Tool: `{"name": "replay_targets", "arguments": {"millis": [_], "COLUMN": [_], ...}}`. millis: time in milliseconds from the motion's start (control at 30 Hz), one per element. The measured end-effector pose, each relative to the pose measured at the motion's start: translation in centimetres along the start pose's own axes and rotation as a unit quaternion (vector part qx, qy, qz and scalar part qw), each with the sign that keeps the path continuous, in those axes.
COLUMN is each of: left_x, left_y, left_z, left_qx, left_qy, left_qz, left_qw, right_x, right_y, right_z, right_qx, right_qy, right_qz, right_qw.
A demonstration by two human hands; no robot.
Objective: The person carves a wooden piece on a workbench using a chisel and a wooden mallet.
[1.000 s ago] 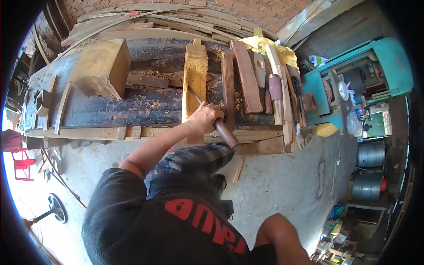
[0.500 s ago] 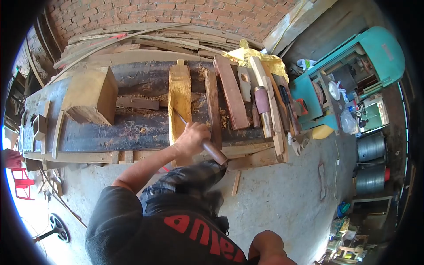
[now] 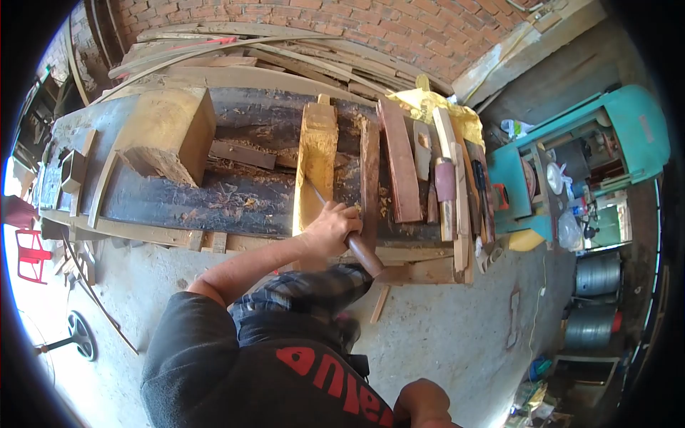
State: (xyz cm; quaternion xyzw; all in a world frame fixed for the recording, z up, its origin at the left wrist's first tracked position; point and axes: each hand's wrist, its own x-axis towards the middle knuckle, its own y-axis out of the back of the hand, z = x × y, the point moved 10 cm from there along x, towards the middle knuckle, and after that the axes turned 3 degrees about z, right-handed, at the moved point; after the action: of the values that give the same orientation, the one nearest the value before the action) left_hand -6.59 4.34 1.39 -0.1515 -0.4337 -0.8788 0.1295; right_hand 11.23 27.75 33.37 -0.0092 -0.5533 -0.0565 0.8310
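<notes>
— What's going on mid-frame?
— Left hand (image 3: pixel 334 227) clamped round a chisel (image 3: pixel 347 228), blade on the pale plank (image 3: pixel 316 160) across the desk (image 3: pixel 235 196). Carving, I'd say; next needs a steady push.
— Right hand (image 3: pixel 426 404)?
— Bottom edge; can't tell.

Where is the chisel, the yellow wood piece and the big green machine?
chisel (image 3: pixel 364 252): head view, on its brown wooden handle.
yellow wood piece (image 3: pixel 316 153): head view, on its upper face.
green machine (image 3: pixel 628 118): head view, on its rounded top housing.
</notes>
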Motion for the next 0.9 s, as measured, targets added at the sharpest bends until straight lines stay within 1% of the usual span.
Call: {"name": "replay_targets", "arguments": {"millis": [100, 300, 333, 367, 400, 433, 500, 633, 700, 767, 800, 833, 867, 900], "left_x": [0.2, 0.4, 0.2, 0.0, 0.0, 0.0, -0.2, -0.2, -0.1, -0.1, -0.3, -0.2, -0.1, 0.1], "left_y": [0.5, 0.3, 0.4, 0.2, 0.6, 0.7, 1.0, 0.8, 0.8, 0.9, 0.9, 0.6, 0.0, -0.5], "left_z": [0.5, 0.6, 0.8, 0.7, 0.7, 0.8, 0.8, 0.7, 0.7, 0.4, 0.7, 0.2, -0.1, -0.3], "left_qx": [-0.015, -0.009, 0.022, 0.018, 0.029, 0.017, 0.001, -0.058, -0.081, -0.077, -0.081, -0.076, -0.082, -0.091], "left_qy": [0.000, -0.012, -0.016, -0.030, -0.017, -0.011, -0.018, -0.021, -0.032, -0.024, -0.027, -0.020, -0.024, -0.030], "left_qz": [0.018, 0.010, 0.009, 0.030, 0.019, 0.020, 0.056, 0.053, 0.062, 0.065, 0.062, 0.067, 0.067, 0.066], "left_qw": [1.000, 1.000, 1.000, 0.999, 0.999, 1.000, 0.998, 0.997, 0.994, 0.995, 0.994, 0.995, 0.994, 0.993], "right_x": [0.0, -0.4, -0.5, -0.4, -0.3, -0.1, -0.1, -0.9, -2.0, -4.4, -6.6, -10.1, -15.7, -19.5], "right_y": [-0.4, -1.4, -1.8, -1.9, -2.1, -2.2, -2.7, -3.7, -4.5, -6.1, -6.8, -8.1, -8.7, -9.6], "right_z": [0.3, 0.5, 0.6, 0.5, 0.5, 0.5, 0.4, 0.7, 1.3, 2.2, 3.3, 5.2, 8.8, 11.1], "right_qx": [-0.002, 0.015, 0.026, 0.039, 0.052, 0.066, 0.101, 0.166, 0.198, 0.236, 0.257, 0.223, 0.160, 0.089], "right_qy": [-0.001, -0.012, -0.013, -0.013, -0.012, -0.010, -0.004, -0.012, -0.021, -0.044, -0.072, -0.147, -0.333, -0.451], "right_qz": [-0.004, 0.002, 0.007, 0.013, 0.019, 0.028, 0.043, 0.075, 0.078, 0.057, 0.029, -0.044, -0.070, -0.127], "right_qw": [1.000, 1.000, 1.000, 0.999, 0.998, 0.997, 0.994, 0.983, 0.977, 0.969, 0.963, 0.963, 0.927, 0.879]}}
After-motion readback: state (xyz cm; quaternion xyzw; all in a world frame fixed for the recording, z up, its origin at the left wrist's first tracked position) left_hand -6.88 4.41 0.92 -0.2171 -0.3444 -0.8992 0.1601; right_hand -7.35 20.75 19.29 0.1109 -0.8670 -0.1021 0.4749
